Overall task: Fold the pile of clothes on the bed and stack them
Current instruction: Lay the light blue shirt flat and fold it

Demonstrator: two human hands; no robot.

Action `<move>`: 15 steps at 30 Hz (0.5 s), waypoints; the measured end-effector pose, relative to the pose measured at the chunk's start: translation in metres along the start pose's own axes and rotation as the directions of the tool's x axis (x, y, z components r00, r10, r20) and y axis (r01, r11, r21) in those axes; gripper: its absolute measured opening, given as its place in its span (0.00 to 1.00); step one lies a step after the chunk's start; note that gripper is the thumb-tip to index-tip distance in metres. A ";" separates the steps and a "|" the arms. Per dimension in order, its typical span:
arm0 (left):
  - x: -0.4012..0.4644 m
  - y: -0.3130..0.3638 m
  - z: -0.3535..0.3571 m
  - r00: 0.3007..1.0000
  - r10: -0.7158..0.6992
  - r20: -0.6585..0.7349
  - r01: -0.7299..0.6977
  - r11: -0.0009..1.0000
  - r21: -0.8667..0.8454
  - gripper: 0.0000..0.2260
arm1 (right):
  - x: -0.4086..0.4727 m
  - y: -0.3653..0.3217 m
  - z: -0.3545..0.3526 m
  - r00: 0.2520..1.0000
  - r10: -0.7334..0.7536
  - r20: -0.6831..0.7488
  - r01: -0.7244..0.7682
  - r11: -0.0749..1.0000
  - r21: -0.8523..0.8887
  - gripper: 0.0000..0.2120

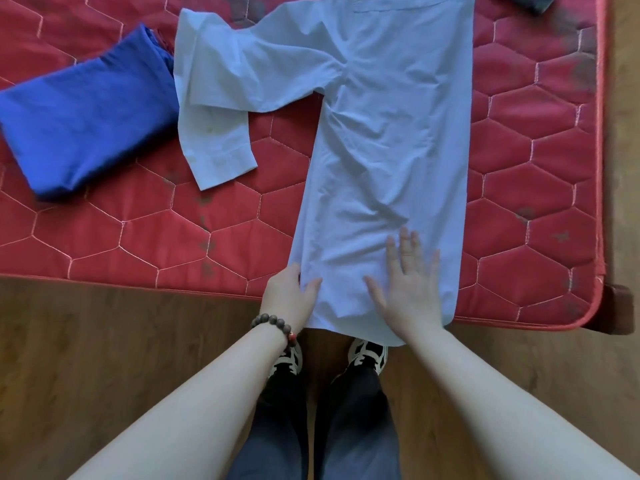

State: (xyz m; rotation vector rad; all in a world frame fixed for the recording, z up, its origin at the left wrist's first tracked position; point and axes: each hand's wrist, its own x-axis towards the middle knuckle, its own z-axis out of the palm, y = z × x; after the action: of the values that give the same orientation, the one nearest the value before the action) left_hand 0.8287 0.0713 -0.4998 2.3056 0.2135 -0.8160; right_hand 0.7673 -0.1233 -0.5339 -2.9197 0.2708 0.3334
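Where the red quilted mattress (138, 230) meets the brown wooden floor (104, 341), two garments lie: a folded blue cloth (86, 112) at upper left and a pale blue long-sleeved shirt (388, 133) in the centre; the left hand (289, 292) pinches its hem, the right hand (412, 289) presses flat.

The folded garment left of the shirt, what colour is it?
Royal blue folded garment, seen in the head view.

Pale blue shirt (388, 133), royal blue folded cloth (86, 116), red hexagon-quilted mattress (540, 168), brown wood floor (104, 341)
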 end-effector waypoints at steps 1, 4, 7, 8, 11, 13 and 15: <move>-0.004 0.003 -0.001 1.000 0.025 0.006 -0.024 1.000 -0.014 0.12 | -0.008 -0.007 -0.002 0.994 -0.110 0.008 0.109 0.992 0.058 0.41; -0.020 0.020 -0.006 0.995 0.101 -0.022 -0.102 0.988 -0.112 0.08 | -0.035 -0.036 -0.010 0.934 -0.348 0.075 0.337 0.933 0.127 0.52; -0.039 0.042 -0.011 0.987 0.156 -0.047 -0.162 0.969 -0.186 0.06 | -0.054 -0.057 -0.014 0.974 -0.228 0.015 0.223 0.962 0.154 0.47; -0.045 0.049 -0.012 0.982 0.180 -0.054 -0.187 0.964 -0.189 0.06 | -0.056 -0.060 -0.015 0.990 -0.136 -0.037 0.140 0.976 0.166 0.42; -0.055 0.064 -0.018 0.962 0.254 -0.097 -0.268 0.946 -0.184 0.08 | -0.060 -0.042 -0.016 0.978 0.147 -0.148 -0.118 0.975 0.186 0.36; -0.056 0.071 -0.025 0.947 0.290 -0.140 -0.312 0.933 -0.182 0.10 | -0.065 -0.019 -0.019 0.935 0.329 -0.129 -0.301 0.933 0.197 0.34; -0.056 0.075 -0.032 0.934 0.319 -0.159 -0.347 0.916 -0.199 0.10 | -0.071 0.001 -0.026 0.873 0.477 -0.099 -0.444 0.863 0.240 0.31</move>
State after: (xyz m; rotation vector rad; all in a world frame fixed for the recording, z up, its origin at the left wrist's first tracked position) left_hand 0.8271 0.0386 -0.4065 2.0995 -0.0364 -0.4513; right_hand 0.7044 -0.1187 -0.4918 -2.6384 0.9791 0.1283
